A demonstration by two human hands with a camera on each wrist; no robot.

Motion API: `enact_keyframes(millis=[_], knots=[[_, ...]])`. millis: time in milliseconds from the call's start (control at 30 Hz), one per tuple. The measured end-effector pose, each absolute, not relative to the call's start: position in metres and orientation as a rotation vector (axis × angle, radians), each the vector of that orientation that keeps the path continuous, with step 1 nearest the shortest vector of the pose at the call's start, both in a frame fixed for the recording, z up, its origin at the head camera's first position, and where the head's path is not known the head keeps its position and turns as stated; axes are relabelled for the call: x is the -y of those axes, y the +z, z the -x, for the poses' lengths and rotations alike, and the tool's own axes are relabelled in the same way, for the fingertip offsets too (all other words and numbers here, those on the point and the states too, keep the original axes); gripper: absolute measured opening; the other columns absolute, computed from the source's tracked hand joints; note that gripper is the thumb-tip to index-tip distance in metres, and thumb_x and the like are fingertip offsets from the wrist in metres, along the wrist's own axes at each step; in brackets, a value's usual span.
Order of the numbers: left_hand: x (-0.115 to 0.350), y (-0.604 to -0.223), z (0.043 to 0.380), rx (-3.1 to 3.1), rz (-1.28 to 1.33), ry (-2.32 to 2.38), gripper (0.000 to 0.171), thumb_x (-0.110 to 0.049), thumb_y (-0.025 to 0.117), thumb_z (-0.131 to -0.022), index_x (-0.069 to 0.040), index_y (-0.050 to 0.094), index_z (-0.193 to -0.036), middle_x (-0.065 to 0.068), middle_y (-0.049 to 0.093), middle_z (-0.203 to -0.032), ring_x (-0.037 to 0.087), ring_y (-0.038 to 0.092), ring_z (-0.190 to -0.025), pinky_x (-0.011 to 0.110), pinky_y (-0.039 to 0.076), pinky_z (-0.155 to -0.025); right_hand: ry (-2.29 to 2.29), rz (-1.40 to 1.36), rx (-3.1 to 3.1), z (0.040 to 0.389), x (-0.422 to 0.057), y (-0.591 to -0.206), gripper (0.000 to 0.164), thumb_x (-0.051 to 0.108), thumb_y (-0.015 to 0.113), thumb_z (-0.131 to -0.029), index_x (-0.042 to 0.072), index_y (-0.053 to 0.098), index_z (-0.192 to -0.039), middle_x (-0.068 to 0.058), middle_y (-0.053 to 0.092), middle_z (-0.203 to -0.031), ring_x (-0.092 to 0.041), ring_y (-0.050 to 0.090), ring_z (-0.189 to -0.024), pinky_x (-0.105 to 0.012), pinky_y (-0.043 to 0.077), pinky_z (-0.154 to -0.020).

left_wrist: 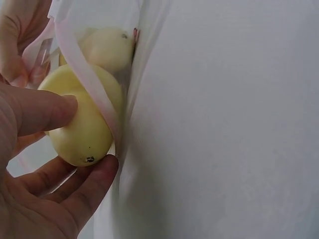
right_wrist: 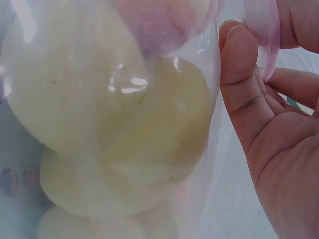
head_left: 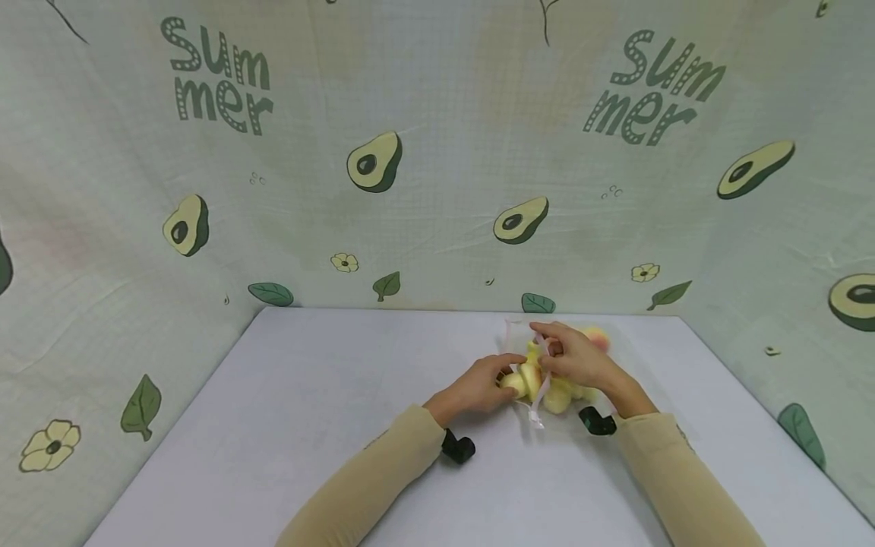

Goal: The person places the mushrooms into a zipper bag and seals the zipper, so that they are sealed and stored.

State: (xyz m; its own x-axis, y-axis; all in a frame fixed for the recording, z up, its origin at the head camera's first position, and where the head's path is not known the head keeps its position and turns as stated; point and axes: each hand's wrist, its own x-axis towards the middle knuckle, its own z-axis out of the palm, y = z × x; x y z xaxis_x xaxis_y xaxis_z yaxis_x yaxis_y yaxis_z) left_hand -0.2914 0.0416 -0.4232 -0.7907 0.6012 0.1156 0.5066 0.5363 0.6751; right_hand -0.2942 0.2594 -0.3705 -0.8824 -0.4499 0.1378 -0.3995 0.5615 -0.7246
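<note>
A clear plastic bag [head_left: 538, 401] with a pink strip along its mouth lies toward the table's far right, filled with several yellow fruits [right_wrist: 159, 124]. My left hand [head_left: 481, 386] grips a yellow pear [left_wrist: 82, 134] at the bag's mouth, thumb on its side and fingers beneath. In the left wrist view the pink strip crosses in front of this pear. From the other side, my right hand [head_left: 574, 357] pinches the bag's pink edge between thumb and fingers. A peach-coloured round fruit [head_left: 597, 339] shows at the bag's far end.
The white table [head_left: 328, 410] extends to the left and in front of the bag. Behind it hangs a cloth [head_left: 437, 251] printed with avocados and leaves. Black devices sit at the left wrist [head_left: 458, 448] and the right wrist [head_left: 597, 422].
</note>
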Motion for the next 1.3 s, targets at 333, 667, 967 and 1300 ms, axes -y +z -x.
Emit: enact_keyframes(millis=[333,667,967,1300], knots=[[-0.040,-0.426,0.290,-2.584,-0.829,1.223,0.058,-0.011,0.074,-0.082,-0.015,0.048,-0.134,0.001,0.062,-0.110,0.008,0.058,-0.096,0.022,0.048,-0.081,-1.214,0.698,-2.727,0.294,-0.257,-0.370,0.064,0.001,0.063,-0.083,0.004,0.041,-0.143,-0.014,0.050,-0.100,-0.016,0.051,-0.060,-0.027,0.046,-0.051],[-0.038,-0.428,0.286,-2.554,-0.790,1.354,0.032,-0.006,0.075,-0.081,-0.007,0.059,-0.109,-0.002,0.061,-0.102,0.009,0.058,-0.094,0.019,0.048,-0.079,-1.201,0.688,-2.739,0.293,-0.258,-0.374,0.064,0.003,0.064,-0.083,0.003,0.041,-0.143,-0.012,0.049,-0.096,-0.016,0.051,-0.061,-0.026,0.045,-0.050],[-0.041,-0.431,0.289,-2.545,-0.832,1.368,0.031,-0.005,0.074,-0.082,-0.007,0.060,-0.110,-0.003,0.062,-0.102,0.005,0.058,-0.093,0.017,0.047,-0.079,-1.210,0.732,-2.759,0.293,-0.259,-0.372,0.062,0.001,0.063,-0.083,0.001,0.042,-0.142,-0.013,0.049,-0.098,-0.014,0.048,-0.059,-0.025,0.044,-0.051],[-0.049,-0.430,0.291,-2.543,-0.842,1.368,0.031,-0.003,0.073,-0.081,-0.008,0.062,-0.110,-0.003,0.062,-0.102,0.005,0.058,-0.093,0.016,0.047,-0.079,-1.146,0.779,-2.826,0.293,-0.258,-0.372,0.060,0.002,0.065,-0.083,0.002,0.046,-0.139,-0.012,0.051,-0.106,-0.017,0.047,-0.070,-0.025,0.042,-0.058]])
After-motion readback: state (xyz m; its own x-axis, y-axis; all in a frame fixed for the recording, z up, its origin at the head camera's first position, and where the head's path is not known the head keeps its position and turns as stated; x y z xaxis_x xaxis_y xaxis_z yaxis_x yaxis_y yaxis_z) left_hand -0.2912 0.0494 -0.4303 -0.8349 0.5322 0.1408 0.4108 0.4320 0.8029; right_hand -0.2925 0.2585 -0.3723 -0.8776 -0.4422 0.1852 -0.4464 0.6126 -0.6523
